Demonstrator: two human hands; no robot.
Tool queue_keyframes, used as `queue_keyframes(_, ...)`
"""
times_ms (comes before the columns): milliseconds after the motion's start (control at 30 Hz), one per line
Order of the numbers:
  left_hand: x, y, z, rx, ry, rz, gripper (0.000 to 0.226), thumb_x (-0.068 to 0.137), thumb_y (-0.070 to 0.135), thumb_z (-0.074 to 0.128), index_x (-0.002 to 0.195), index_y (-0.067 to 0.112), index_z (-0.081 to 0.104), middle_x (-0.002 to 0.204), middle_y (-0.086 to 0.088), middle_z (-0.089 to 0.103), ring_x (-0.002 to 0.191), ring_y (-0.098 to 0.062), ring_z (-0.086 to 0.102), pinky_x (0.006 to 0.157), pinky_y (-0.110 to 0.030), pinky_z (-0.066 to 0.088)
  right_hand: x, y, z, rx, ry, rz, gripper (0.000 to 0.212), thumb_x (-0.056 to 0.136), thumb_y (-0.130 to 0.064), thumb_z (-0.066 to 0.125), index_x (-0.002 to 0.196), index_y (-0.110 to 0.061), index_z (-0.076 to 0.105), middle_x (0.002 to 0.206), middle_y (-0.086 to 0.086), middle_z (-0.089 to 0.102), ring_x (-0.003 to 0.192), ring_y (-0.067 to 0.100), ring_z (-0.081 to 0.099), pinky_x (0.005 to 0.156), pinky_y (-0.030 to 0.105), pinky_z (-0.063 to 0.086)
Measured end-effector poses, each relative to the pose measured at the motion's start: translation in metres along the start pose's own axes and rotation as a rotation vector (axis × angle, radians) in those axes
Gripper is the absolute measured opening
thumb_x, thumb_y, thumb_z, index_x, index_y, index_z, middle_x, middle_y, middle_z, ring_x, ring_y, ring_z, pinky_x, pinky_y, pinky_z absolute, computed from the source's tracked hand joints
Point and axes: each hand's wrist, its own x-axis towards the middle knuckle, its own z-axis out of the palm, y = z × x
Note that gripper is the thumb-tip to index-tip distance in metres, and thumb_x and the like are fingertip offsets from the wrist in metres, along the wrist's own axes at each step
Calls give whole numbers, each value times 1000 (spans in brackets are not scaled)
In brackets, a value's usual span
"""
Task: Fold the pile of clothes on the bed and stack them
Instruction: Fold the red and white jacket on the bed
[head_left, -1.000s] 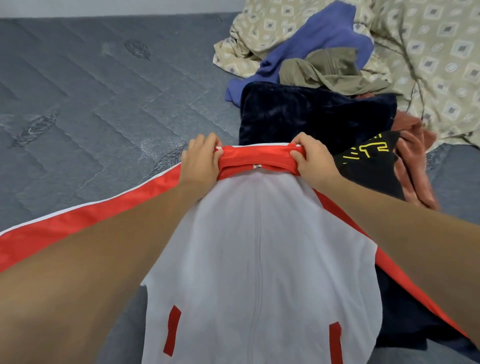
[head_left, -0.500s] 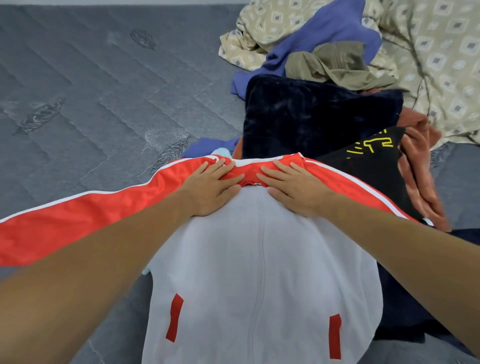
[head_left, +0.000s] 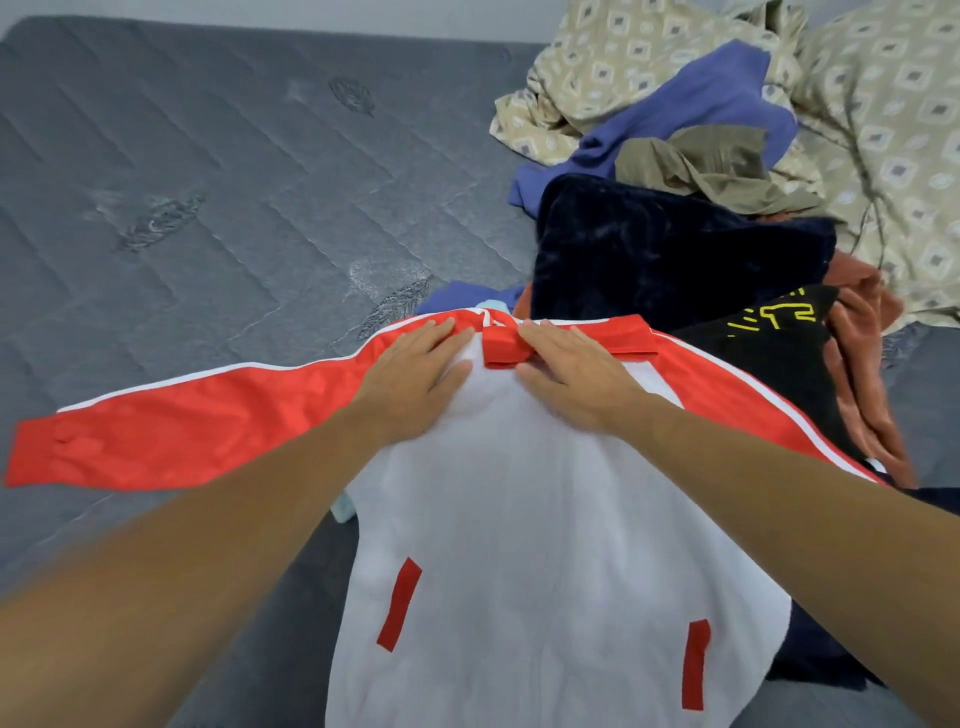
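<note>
- Red-sleeved and white-bodied, the track jacket (head_left: 545, 519) lies face up near the bed's near edge, its collar (head_left: 506, 349) pointing toward the far edge and its hem running out of view toward us.
- We have our left hand (head_left: 415, 376) flat on the left shoulder and our right hand (head_left: 576, 376) flat on the right shoulder, fingers straight and together, palms pressing the cloth down on either side of the collar; neither hand pinches anything.
- We judge the fabric light, thin and slick, the kind that slides over itself and will not keep a crease unless it is pressed, so a fold should be smoothed flat before we let go.
- The left sleeve (head_left: 171, 441) stretches toward the bed's left edge over the grey quilted mattress (head_left: 208, 208); we would take it by the cuff and carry it across the chest.
- The right sleeve (head_left: 727, 395) runs toward the right edge over other garments, which may drag along with it; a pinch at the shoulder seam and one at the cuff looks the safest hold.
- Just beyond the collar sits the unfolded pile: a dark navy plush piece (head_left: 675, 249), a black shirt with yellow print (head_left: 769, 332), a rust-coloured cloth (head_left: 862, 364), an olive garment (head_left: 701, 166) and a blue garment (head_left: 701, 114).
- A beige patterned sheet (head_left: 883, 130) is bunched in the far right corner of the bed.
</note>
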Motion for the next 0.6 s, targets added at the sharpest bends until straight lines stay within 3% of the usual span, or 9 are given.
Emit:
queue_keyframes(133, -35, -33, -14, -46, 80, -75, 53, 111, 39, 42, 160, 21, 40, 167, -5, 36, 154, -23, 30, 128, -40, 20, 16, -44, 13, -71, 10, -59, 51, 107, -46, 43, 149, -17, 44, 159, 2, 45, 148, 22, 36, 123, 41, 21)
queue_keyframes(267, -82, -74, -31, -40, 138, -148, 52, 111, 36, 45, 160, 18, 41, 164, -11, 40, 152, -27, 35, 126, -43, 24, 34, -96, 39, -90, -17, -94, 65, 108, -47, 41, 164, -19, 26, 172, 1, 24, 160, 19, 16, 130, 37, 5)
queue_keyframes(433, -151, -143, -48, -53, 218, -319, 53, 111, 36, 45, 161, 19, 39, 166, -9, 38, 155, -25, 31, 127, -37, 20, 66, -175, 74, -116, -45, -188, 68, 107, -48, 44, 165, -17, 24, 172, 3, 22, 160, 19, 16, 130, 39, 6)
queue_keyframes(600, -221, -225, -46, -62, 258, -508, 56, 109, 37, 48, 160, 15, 39, 163, -14, 40, 151, -31, 36, 126, -41, 25, 97, -260, 125, -171, -76, -285, 71, 107, -47, 44, 166, -17, 18, 173, 1, 18, 161, 18, 12, 130, 39, 8)
